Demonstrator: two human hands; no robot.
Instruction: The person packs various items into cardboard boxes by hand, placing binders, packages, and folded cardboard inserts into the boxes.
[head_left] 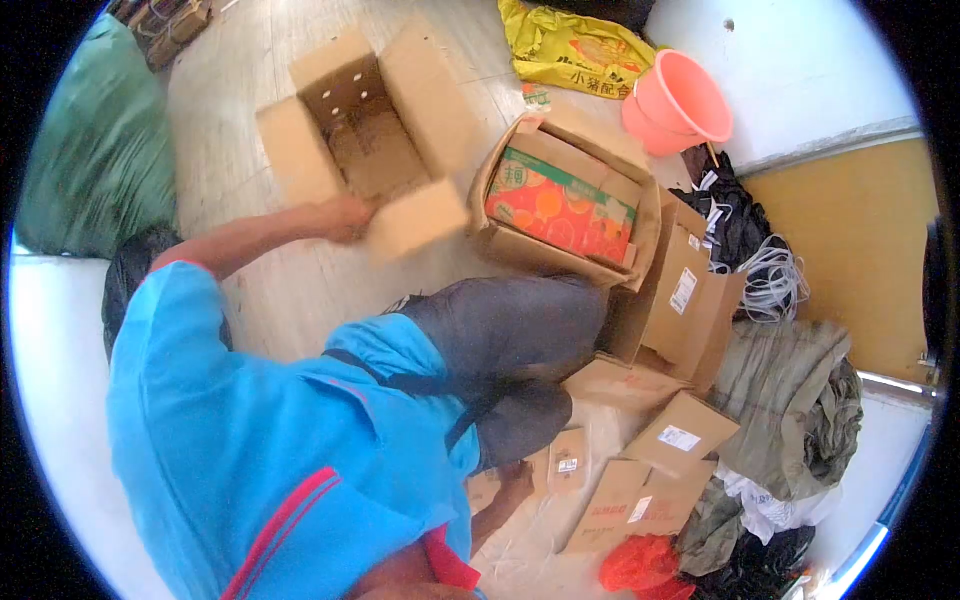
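Observation:
My left hand (345, 218) grips the near edge of an open cardboard box (380, 150), where a near flap (418, 220) folds outward. The fingers look closed on the cardboard, slightly blurred. This box has its flaps spread, and its bare inside bottom shows. My right hand (514, 485) is low beside my bent knee, close to flattened cardboard (567, 462). Its fingers are too unclear to read. Right of the open box stands a bigger carton (535, 255) with a red and green printed box (562, 208) inside it.
Several brown cartons (675, 435) lie to my right. Beyond them are grey-green cloth (785, 400), a red plastic bag (640, 565) and a coil of pale cord (775, 280). Pink buckets (685, 100) and a yellow sack (575, 50) stand far off; a green sack (100, 140) bulges at left.

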